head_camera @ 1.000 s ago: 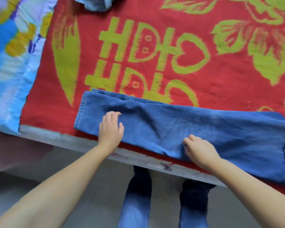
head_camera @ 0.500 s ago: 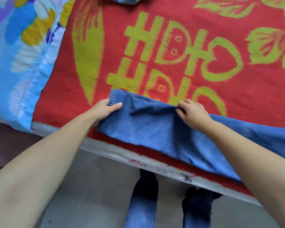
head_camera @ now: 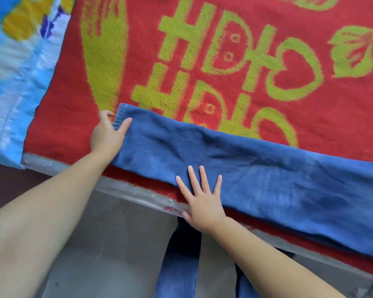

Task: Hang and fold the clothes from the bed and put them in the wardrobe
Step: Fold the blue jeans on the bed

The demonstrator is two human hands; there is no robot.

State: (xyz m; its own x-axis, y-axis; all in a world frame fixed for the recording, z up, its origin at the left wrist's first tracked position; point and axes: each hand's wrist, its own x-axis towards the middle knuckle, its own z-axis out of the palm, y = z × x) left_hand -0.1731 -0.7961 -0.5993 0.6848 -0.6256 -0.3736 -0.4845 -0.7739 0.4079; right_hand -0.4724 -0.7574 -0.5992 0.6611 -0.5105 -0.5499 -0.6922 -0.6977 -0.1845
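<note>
Jeans (head_camera: 256,168), one blue pair, lie stretched along the near edge of the bed (head_camera: 125,188), the leg running from the left hand out past the right hand to the frame's right side. Nearest, below both hands, the person's own two legs in blue denim stand on the grey floor (head_camera: 108,244). The right hand (head_camera: 200,203) lies flat on the near edge of the jeans, fingers straight and spread, gripping nothing, its heel over the bed's pale edge. The left hand (head_camera: 108,136) is further away at the leg's hem end; its thumb lies on top of the cloth and its fingers curl at the hem, pinching that end of the jeans. Under both hands and beyond them spreads one red blanket (head_camera: 310,117) with yellow-green characters, a heart and leaf shapes; the jeans rest directly on it. To the left of the left hand lies one light-blue cloth (head_camera: 15,82) with yellow and white patches, overlapping the blanket's left border. No containers show.
</note>
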